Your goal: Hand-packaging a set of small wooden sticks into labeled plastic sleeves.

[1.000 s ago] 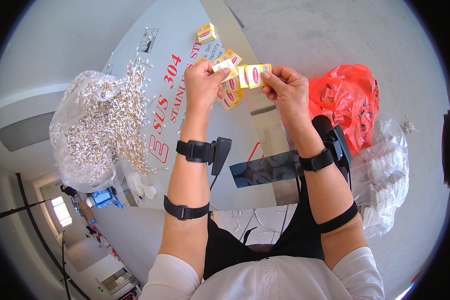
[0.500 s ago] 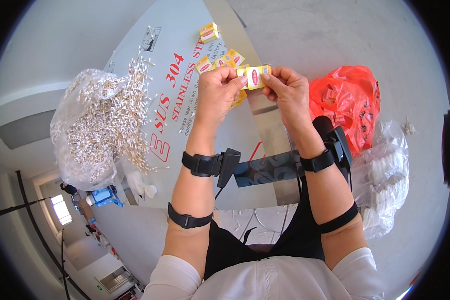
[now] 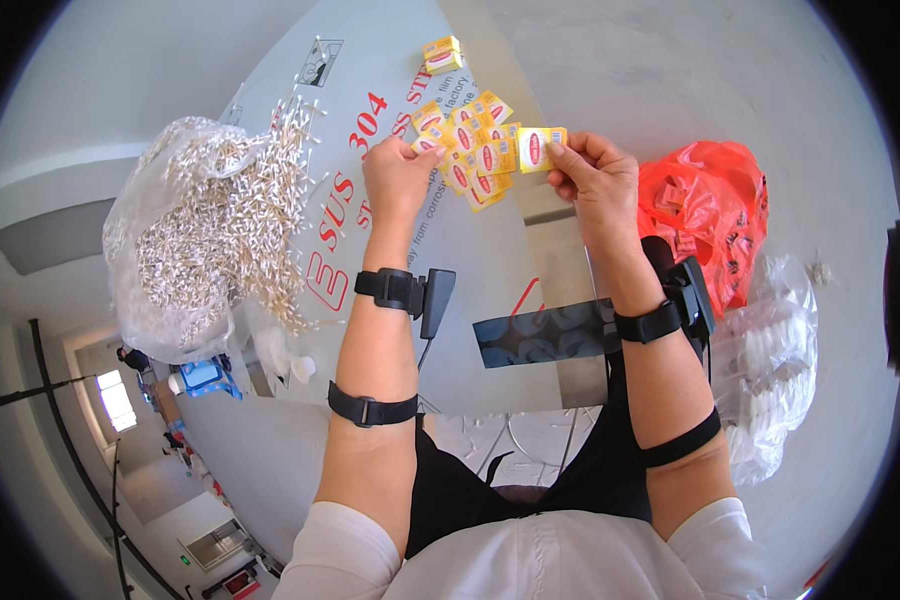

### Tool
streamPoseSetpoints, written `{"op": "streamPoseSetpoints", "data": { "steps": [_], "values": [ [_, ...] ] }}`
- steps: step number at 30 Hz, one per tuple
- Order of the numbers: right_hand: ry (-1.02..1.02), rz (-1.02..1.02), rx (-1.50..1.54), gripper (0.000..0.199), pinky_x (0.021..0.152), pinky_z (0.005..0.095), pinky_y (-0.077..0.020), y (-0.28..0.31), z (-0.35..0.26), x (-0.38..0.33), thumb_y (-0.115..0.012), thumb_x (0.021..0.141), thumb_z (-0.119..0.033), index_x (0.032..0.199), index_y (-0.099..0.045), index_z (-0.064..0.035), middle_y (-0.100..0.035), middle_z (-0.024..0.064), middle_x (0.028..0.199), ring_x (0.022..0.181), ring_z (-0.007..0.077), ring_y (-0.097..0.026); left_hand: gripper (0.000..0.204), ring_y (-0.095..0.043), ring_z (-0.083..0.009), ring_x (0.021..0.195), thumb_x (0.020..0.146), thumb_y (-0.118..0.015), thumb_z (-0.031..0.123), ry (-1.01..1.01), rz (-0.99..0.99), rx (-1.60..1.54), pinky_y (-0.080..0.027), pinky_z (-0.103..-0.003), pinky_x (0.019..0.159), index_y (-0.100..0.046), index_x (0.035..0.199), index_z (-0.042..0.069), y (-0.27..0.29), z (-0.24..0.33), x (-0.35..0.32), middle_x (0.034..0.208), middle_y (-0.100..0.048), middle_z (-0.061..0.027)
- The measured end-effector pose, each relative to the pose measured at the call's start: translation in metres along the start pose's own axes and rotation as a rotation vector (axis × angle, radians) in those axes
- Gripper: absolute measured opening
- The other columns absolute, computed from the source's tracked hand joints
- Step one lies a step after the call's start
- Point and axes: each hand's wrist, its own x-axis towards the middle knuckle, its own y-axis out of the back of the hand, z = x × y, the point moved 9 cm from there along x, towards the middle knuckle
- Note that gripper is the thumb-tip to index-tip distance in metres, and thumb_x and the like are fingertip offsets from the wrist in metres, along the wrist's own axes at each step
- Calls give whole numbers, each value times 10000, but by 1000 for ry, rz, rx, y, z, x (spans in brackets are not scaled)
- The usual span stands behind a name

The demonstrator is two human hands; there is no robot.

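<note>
In my right hand (image 3: 598, 175) a small yellow-and-white packet with a red oval (image 3: 536, 150) is pinched between thumb and fingers. It is held at the right of a loose, overlapping pile of like packets (image 3: 494, 157) on the table. At the pile's left side, my left hand (image 3: 398, 172) has its thumb and fingertips closed on the edge of another yellow packet (image 3: 429, 144); the fingers partly cover it. A short stack of the same packets (image 3: 443, 56) stands farther back. Black straps with small devices are round both forearms.
Left of the hands, a clear plastic bag (image 3: 130, 255) spills many cotton swabs (image 3: 260, 210) onto the film-covered table (image 3: 400, 350). To the right lie a red plastic bag (image 3: 715, 215) and clear bags of white items (image 3: 765, 370). A dark translucent strip (image 3: 540, 335) lies near me.
My hands have moved apart: the left went left to the pile's edge, the right slightly right with its packet. More of the pile now shows between them.
</note>
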Motion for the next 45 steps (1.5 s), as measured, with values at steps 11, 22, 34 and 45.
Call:
{"op": "streamPoseSetpoints", "data": {
  "steps": [11, 22, 34, 45],
  "values": [
    [45, -78, 39, 116, 473, 156, -373, 6, 3, 10, -655, 850, -82, 925, -645, 6, -595, 7, 709, 548, 49, -520, 74, -536, -145, 558, 753, -668, 53, 218, 345, 199, -443, -283, 566, -618, 768, -1, 219, -215, -156, 610, -580, -77],
    [41, -129, -54, 128, 511, 155, -370, 16, 8, 13, -632, 869, -79, 950, -636, 20, -586, 24, 724, 589, 50, -503, 58, -611, -286, 630, 711, -644, 80, 259, 228, 437, -474, -356, 609, -645, 724, 23, 208, -284, -201, 667, -619, -158],
    [57, -64, -59, 88, 468, 155, -367, 7, 1, 1, -641, 863, -92, 869, -639, -4, -578, -8, 658, 532, 31, -501, 51, -587, -249, 604, 742, -612, 16, 200, 421, 592, -470, -329, 601, -626, 791, 26, 234, -220, -206, 651, -593, -139],
    [11, -128, -49, 84, 484, 167, -378, -12, -1, -6, -637, 854, -61, 877, -643, 20, -599, 3, 685, 556, 30, -513, 159, -413, -36, 583, 814, -663, 85, -29, -174, -520, -342, -195, 503, -564, 728, -4, 9, 44, -79, 629, -494, 26]
  ]
}}
